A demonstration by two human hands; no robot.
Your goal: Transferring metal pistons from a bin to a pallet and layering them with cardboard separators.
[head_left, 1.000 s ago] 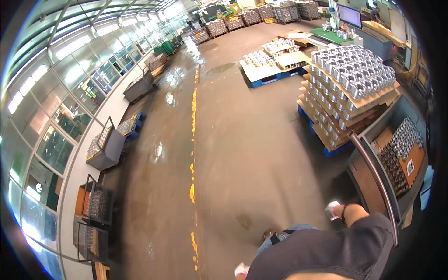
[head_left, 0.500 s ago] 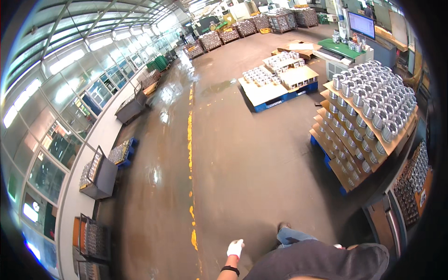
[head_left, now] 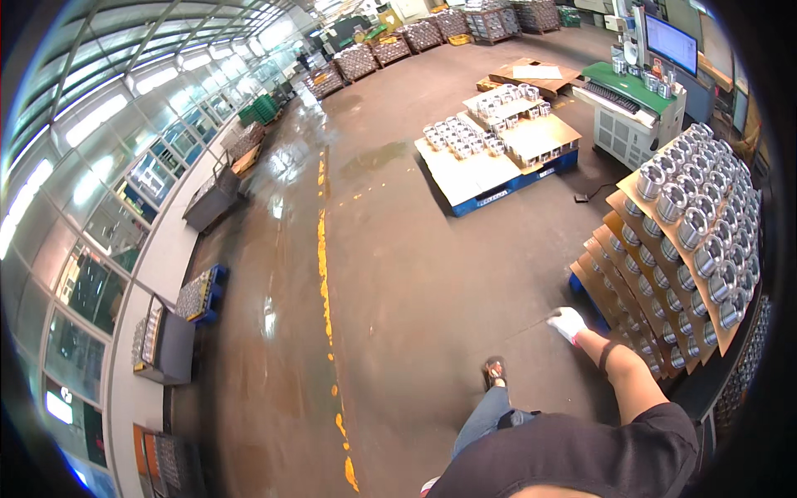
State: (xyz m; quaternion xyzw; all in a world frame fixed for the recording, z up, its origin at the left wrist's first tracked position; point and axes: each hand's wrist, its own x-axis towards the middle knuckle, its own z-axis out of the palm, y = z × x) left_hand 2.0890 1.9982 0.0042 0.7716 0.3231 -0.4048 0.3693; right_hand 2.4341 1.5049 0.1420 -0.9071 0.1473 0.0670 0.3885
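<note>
My right hand (head_left: 567,324), in a white glove, hangs over the floor in front of me, near the stack of metal rings. Its fingers look curled together, and whether anything is inside them is hidden. A dark band circles that wrist. Just left of my torso, only a sliver of my gloved left hand (head_left: 429,485) shows at the lower edge, with its fingers hidden. On the right stand shiny metal rings (head_left: 696,228) in rows, on brown layer sheets (head_left: 656,278) piled in several tiers.
A blue pallet (head_left: 498,197) with cardboard and metal rings stands ahead. Beyond it are a workstation cabinet (head_left: 618,137) and a monitor (head_left: 671,45). Grey carts (head_left: 173,349) line the left wall. A yellow line (head_left: 325,282) runs along the wet-looking floor. Several loaded crates (head_left: 355,62) stand far back.
My right arm has swung forward into view beside the stack, while my left hand has dropped back toward the lower edge. The stack and pallet appear nearer, and a shod foot is now forward.
</note>
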